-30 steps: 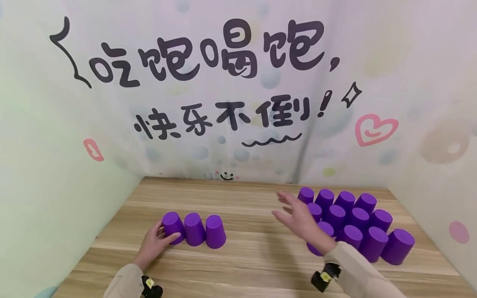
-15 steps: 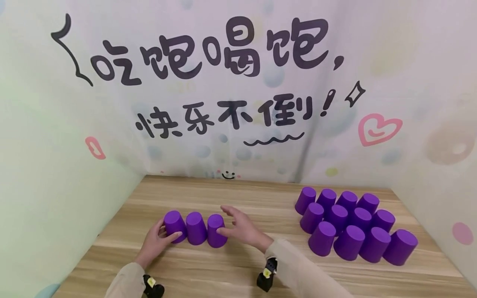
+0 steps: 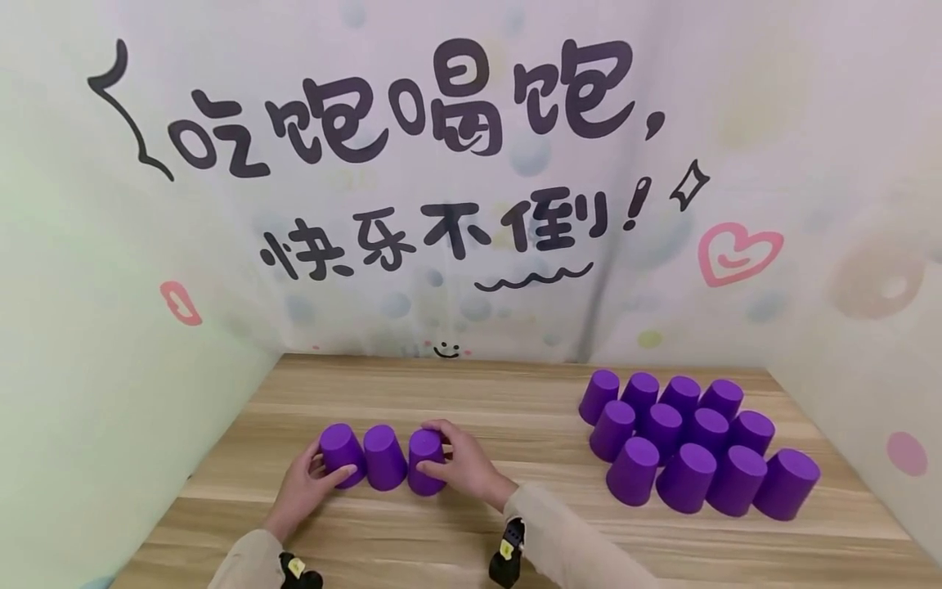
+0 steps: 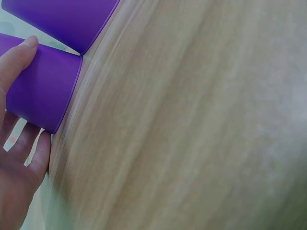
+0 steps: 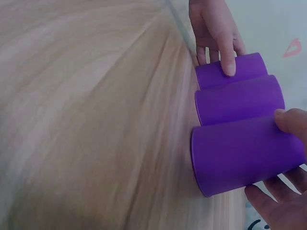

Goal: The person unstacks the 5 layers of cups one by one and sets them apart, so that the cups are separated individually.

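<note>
Three purple cups stand upside down in a short row on the left half of the table. My left hand (image 3: 300, 491) grips the leftmost cup (image 3: 340, 448), thumb across its near side and fingers round its outer side. In the left wrist view the thumb (image 4: 19, 60) presses on that cup's wall. At the row's other end my right hand (image 3: 471, 468) holds the rightmost cup (image 3: 425, 448) between thumb and fingers, as the right wrist view shows with that cup (image 5: 244, 153) closest. The middle cup (image 3: 385, 458) stands between them, untouched by either hand.
Several more purple cups (image 3: 687, 478) stand upside down in three rows at the right of the wooden table (image 3: 530, 401). A white printed backdrop (image 3: 441, 319) rises behind the table's back edge, with pale side panels left and right.
My right hand has swept left from beside the larger group of cups to the short row and now grips its rightmost cup. My left hand keeps its hold on the leftmost cup.
</note>
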The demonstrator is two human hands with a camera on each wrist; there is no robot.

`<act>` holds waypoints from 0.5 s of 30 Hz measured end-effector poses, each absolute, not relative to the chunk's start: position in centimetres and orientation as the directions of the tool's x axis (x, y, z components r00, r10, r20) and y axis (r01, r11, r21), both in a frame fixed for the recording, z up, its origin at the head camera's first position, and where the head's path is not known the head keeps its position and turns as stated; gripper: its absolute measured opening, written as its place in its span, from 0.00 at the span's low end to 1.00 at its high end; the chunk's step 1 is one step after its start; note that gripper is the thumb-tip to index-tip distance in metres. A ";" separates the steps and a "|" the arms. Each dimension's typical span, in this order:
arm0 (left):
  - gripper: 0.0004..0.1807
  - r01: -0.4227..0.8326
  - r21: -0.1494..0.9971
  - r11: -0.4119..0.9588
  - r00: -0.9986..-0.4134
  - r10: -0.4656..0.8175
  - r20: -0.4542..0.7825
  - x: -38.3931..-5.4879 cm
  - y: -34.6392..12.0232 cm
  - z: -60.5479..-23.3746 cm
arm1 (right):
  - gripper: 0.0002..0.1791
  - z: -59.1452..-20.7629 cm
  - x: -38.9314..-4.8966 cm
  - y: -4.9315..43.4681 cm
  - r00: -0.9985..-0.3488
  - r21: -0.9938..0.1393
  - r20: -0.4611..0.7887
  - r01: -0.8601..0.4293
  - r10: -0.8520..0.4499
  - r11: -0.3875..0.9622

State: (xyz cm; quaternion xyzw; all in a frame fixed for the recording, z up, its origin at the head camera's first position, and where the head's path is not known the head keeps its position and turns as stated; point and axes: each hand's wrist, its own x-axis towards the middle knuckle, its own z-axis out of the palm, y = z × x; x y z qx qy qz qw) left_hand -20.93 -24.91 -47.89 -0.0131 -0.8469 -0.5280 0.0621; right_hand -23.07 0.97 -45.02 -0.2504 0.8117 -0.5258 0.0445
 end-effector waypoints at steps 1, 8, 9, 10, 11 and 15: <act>0.39 0.088 0.893 0.442 -0.992 -0.043 0.119 -20.9 -24.9 -47.9 | 0.29 -44.9 -23.1 1.2 -0.872 -0.877 0.188 -0.356 -0.451 0.322; 0.40 0.071 0.895 0.440 -0.994 -0.041 0.098 -21.2 -25.2 -48.3 | 0.30 -43.2 -24.3 4.1 -0.898 -0.863 0.232 -0.367 -0.374 0.346; 0.40 0.069 0.896 0.438 -0.994 -0.042 0.097 -21.2 -25.2 -48.4 | 0.30 -42.9 -24.6 4.7 -0.902 -0.857 0.248 -0.374 -0.352 0.354; 0.40 0.069 0.896 0.438 -0.994 -0.044 0.098 -21.2 -25.3 -48.5 | 0.30 -42.6 -24.9 5.4 -0.910 -0.856 0.254 -0.370 -0.329 0.361; 0.40 0.070 0.896 0.438 -0.994 -0.045 0.100 -21.3 -25.3 -48.5 | 0.30 -42.4 -25.2 6.1 -0.917 -0.853 0.261 -0.366 -0.303 0.372; 0.39 0.072 0.898 0.434 -0.994 -0.046 0.102 -21.3 -25.3 -48.5 | 0.29 -41.8 -26.6 8.8 -0.939 -0.832 0.286 -0.343 -0.194 0.436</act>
